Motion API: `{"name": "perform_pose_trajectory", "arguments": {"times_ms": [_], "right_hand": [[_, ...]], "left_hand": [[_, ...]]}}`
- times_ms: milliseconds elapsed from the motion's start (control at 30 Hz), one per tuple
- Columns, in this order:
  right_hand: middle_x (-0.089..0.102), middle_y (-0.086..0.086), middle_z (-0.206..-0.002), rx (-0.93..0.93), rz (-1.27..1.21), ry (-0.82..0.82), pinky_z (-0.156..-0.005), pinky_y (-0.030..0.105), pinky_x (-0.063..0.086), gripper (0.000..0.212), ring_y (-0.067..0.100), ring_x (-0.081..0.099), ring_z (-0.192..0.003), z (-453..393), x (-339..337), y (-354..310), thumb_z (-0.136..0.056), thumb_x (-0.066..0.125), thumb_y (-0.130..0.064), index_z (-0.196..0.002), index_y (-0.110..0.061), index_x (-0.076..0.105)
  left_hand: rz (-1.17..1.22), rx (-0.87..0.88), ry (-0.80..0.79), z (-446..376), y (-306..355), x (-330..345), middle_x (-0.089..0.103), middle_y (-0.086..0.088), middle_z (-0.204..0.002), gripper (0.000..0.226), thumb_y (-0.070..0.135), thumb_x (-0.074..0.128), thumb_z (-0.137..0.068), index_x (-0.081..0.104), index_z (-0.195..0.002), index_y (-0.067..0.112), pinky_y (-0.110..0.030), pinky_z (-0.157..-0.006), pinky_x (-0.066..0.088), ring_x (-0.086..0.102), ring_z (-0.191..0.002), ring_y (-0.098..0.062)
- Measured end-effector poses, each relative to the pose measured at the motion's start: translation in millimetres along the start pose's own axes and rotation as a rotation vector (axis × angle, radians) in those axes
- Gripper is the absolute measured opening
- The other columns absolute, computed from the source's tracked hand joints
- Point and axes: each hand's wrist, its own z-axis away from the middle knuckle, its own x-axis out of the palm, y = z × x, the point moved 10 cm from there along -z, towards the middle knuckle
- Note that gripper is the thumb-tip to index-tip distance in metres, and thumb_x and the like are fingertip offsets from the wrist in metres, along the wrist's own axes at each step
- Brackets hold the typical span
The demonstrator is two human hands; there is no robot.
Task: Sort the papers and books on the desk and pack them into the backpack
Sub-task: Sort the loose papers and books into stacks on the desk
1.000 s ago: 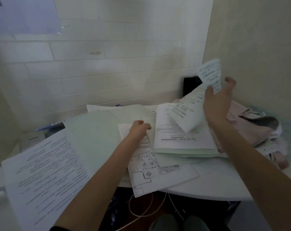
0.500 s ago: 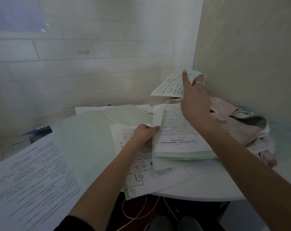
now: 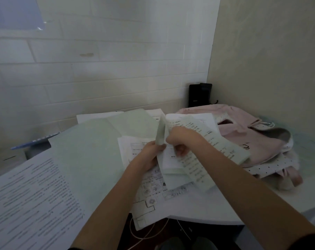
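Both hands meet over a stack of printed booklets at the desk's middle. My left hand (image 3: 149,154) pinches the raised left edge of a pale green booklet (image 3: 160,130). My right hand (image 3: 182,139) grips the printed pages (image 3: 207,141) and bends them up and to the right. A pink backpack (image 3: 243,127) lies flat at the right, against the wall. Under the booklets lies a sheet with drawings (image 3: 153,192) that sticks out over the desk's front edge.
Large pale green sheets (image 3: 88,156) and a printed text page (image 3: 32,199) cover the left of the white desk (image 3: 261,204). A black box (image 3: 200,94) stands in the corner. White cables (image 3: 145,235) hang below the desk edge.
My right hand has come back from the far corner, where it held a loose sheet, to the booklet stack. My left hand has lifted the booklet's left edge. The camera has moved closer.
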Motion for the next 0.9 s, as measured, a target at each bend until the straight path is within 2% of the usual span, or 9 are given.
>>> {"name": "perform_pose_trajectory", "arguments": {"times_ms": [67, 133, 267, 367, 467, 533, 633, 767, 900], "right_hand": [[0.061, 0.026, -0.072, 0.014, -0.245, 0.009, -0.051, 0.042, 0.056, 0.030, 0.031, 0.061, -0.055, -12, 6, 2, -0.100, 0.035, -0.009, -0.104, 0.015, 0.054], [0.063, 0.026, -0.067, -0.059, -0.417, 0.129, -0.040, 0.036, 0.054, 0.035, 0.027, 0.060, -0.040, -19, -3, 1, -0.096, 0.029, -0.002, -0.126, 0.013, 0.041], [0.066, 0.017, -0.075, -0.181, -0.726, 0.078, -0.046, 0.031, 0.055, 0.078, 0.023, 0.065, -0.052, -28, 3, 0, -0.100, 0.040, -0.023, -0.147, -0.013, -0.022], [0.064, 0.014, -0.111, -0.261, -0.734, 0.128, -0.076, 0.038, 0.057, 0.087, 0.027, 0.066, -0.094, -40, -3, 2, -0.094, 0.045, -0.053, -0.151, -0.019, -0.011], [0.042, 0.014, -0.140, -0.184, -0.397, 0.553, -0.101, 0.048, 0.037, 0.078, 0.033, 0.042, -0.126, -36, -47, 37, -0.091, 0.054, -0.042, -0.151, -0.017, 0.011], [0.032, 0.018, -0.144, -0.030, -0.295, 0.619, -0.104, 0.051, 0.033, 0.084, 0.037, 0.033, -0.131, -36, -56, 73, -0.087, 0.060, -0.035, -0.150, -0.014, 0.009], [0.040, 0.015, -0.141, 0.106, -0.469, 0.554, -0.102, 0.052, 0.038, 0.091, 0.036, 0.039, -0.129, -42, -47, 119, -0.082, 0.068, -0.040, -0.148, -0.011, 0.013], [0.060, 0.009, -0.118, 0.010, -1.030, 0.517, -0.084, 0.045, 0.055, 0.059, 0.029, 0.063, -0.098, -48, -39, 138, -0.082, 0.071, -0.021, -0.129, -0.004, 0.040], [0.073, 0.013, -0.103, -0.157, -1.243, 0.073, -0.079, 0.049, 0.058, 0.041, 0.032, 0.071, -0.090, -44, -14, 105, -0.079, 0.076, -0.021, -0.115, -0.008, 0.061]], "left_hand": [[0.027, 0.010, -0.028, 1, -1, -1, 0.065, -0.018, -0.107, 0.030, 0.003, 0.047, -0.097, 0.052, -0.125, -0.007, -0.040, -0.084, 0.053, 0.064, -0.094, -0.030], [0.069, 0.007, -0.042, 0, -4, -2, 0.065, -0.019, -0.108, 0.031, 0.009, 0.046, -0.099, 0.053, -0.126, -0.005, -0.043, -0.086, 0.052, 0.064, -0.096, -0.032], [0.197, -0.008, -0.004, -6, -9, -7, 0.065, -0.019, -0.108, 0.035, 0.025, 0.038, -0.103, 0.055, -0.119, -0.001, -0.049, -0.095, 0.048, 0.063, -0.099, -0.033], [0.330, -0.060, 0.021, -9, -15, -8, 0.066, -0.018, -0.108, 0.033, 0.028, 0.034, -0.104, 0.057, -0.109, 0.005, -0.048, -0.090, 0.050, 0.064, -0.098, -0.031], [0.374, -0.085, 0.010, -10, -20, -8, 0.066, -0.017, -0.110, 0.031, 0.027, 0.036, -0.103, 0.056, -0.109, 0.004, -0.047, -0.086, 0.051, 0.064, -0.101, -0.031], [0.372, -0.094, 0.008, -11, -20, -8, 0.067, -0.017, -0.108, 0.029, 0.026, 0.038, -0.103, 0.056, -0.111, 0.004, -0.044, -0.080, 0.053, 0.065, -0.098, -0.030], [0.311, -0.071, 0.004, -10, -16, -6, 0.067, -0.015, -0.107, 0.026, 0.018, 0.045, -0.100, 0.055, -0.118, 0.002, -0.043, -0.078, 0.055, 0.066, -0.095, -0.029], [0.135, -0.011, 0.011, -8, -12, -8, 0.068, -0.014, -0.113, 0.029, 0.013, 0.059, -0.092, 0.056, -0.122, 0.010, -0.044, -0.082, 0.057, 0.068, -0.098, -0.030], [-0.037, -0.008, 0.051, -4, -7, -13, 0.069, -0.011, -0.114, 0.041, 0.016, 0.067, -0.087, 0.054, -0.125, 0.013, -0.050, -0.085, 0.056, 0.069, -0.097, -0.029]]}}
